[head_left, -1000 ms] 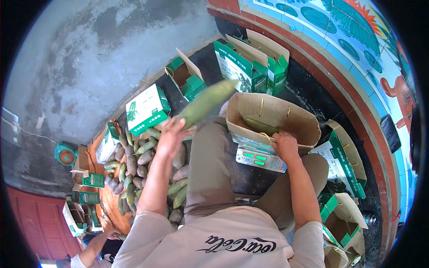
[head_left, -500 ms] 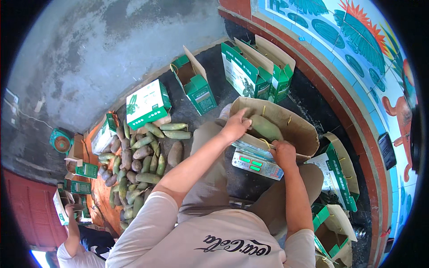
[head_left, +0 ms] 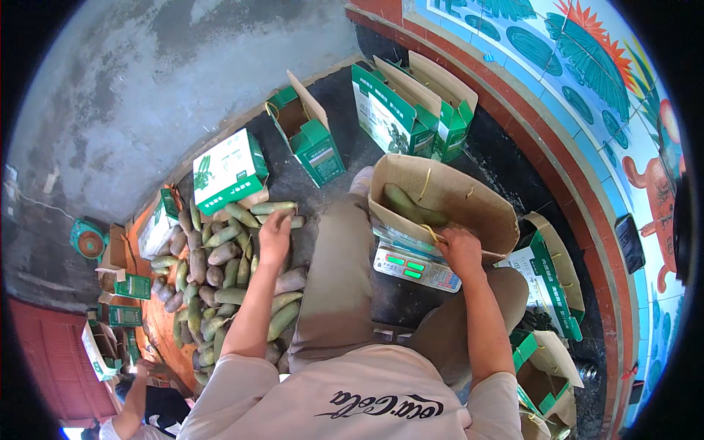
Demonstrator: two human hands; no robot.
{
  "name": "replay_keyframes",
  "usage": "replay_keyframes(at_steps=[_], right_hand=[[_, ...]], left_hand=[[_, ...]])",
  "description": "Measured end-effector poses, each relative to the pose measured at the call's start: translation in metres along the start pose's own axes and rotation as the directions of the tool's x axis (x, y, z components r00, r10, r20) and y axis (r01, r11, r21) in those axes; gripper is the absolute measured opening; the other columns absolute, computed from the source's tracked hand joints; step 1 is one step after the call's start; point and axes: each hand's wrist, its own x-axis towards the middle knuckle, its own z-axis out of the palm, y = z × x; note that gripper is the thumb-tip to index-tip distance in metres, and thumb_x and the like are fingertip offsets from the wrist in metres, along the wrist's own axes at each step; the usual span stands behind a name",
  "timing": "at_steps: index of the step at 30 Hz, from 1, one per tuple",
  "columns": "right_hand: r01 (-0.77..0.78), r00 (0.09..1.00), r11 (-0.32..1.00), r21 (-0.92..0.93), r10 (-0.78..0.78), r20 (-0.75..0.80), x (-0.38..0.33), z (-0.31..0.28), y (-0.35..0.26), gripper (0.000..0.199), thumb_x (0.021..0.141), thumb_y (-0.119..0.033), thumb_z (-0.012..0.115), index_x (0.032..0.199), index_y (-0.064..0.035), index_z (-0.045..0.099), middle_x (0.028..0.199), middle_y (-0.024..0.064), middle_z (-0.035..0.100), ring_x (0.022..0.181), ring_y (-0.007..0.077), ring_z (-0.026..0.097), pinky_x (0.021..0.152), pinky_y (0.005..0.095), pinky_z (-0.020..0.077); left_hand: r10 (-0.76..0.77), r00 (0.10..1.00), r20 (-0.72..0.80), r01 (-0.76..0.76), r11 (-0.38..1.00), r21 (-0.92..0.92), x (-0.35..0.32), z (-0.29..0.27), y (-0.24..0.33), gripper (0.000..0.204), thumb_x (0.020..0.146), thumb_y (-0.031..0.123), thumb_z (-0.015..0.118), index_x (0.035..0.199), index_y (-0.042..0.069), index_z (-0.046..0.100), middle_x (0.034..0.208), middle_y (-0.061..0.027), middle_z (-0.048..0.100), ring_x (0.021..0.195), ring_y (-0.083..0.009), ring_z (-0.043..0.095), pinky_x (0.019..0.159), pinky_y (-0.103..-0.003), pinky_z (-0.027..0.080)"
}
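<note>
Green radishes [head_left: 220, 257]: judged heavy, stiff, smooth; best gripped mid-length. Left hand [head_left: 274, 233] is spread open above the pile. Right hand [head_left: 460, 251] is clamped on the cardboard box [head_left: 469, 205] rim, on a scale [head_left: 414, 265].

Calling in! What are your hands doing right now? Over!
Left hand open, over the vegetable pile. Right hand on the open box atop the scale. One vegetable inside. Nothing blocking.

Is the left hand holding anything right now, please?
No, the left hand hangs open and empty over the pile of green vegetables.
</note>
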Motion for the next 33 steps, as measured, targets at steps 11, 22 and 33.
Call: replay_keyframes(at_steps=[11, 22, 33], right_hand=[[-0.017, 1.0, 1.0, -0.024, 0.017, 0.002, -0.002, -0.006, -0.004, 0.02, 0.071, -0.023, 0.07, 0.078, -0.0084, 0.059, 0.078, 0.0084, 0.061, 0.078, 0.0273, 0.06, 0.068, 0.0397, 0.0492], [-0.025, 1.0, 1.0, -0.017, 0.025, 0.012, -0.01, -0.011, -0.007, 0.021, 0.07, -0.022, 0.071, 0.079, -0.0079, 0.059, 0.077, 0.0088, 0.06, 0.078, 0.0274, 0.059, 0.068, 0.0392, 0.0487], [-0.027, 0.999, 0.999, -0.041, 0.028, 0.017, -0.002, -0.008, -0.01, 0.023, 0.069, -0.022, 0.072, 0.076, -0.0074, 0.056, 0.076, 0.0092, 0.057, 0.077, 0.0283, 0.058, 0.067, 0.0399, 0.0475]], left_hand=[[-0.398, 0.894, 0.205, 0.217, 0.786, 0.58, -0.096, -0.028, -0.194, 0.028, 0.081, 0.026, 0.057, 0.098, 0.007, 0.066, 0.098, -0.021, 0.064, 0.097, -0.0356, 0.06, 0.084, -0.043, 0.047], [-0.741, 0.545, 0.393, 0.115, 0.53, 0.84, -0.182, 0.009, -0.245, 0.056, 0.074, 0.025, 0.065, 0.126, 0.01, 0.049, 0.125, -0.0211, 0.052, 0.112, -0.0369, 0.053, 0.094, -0.045, 0.043], [-0.782, 0.414, 0.466, 0.03, 0.524, 0.851, -0.244, 0.028, -0.346, 0.056, 0.081, 0.032, 0.06, 0.132, 0.014, 0.043, 0.13, -0.0197, 0.049, 0.117, -0.0372, 0.05, 0.095, -0.046, 0.042]])
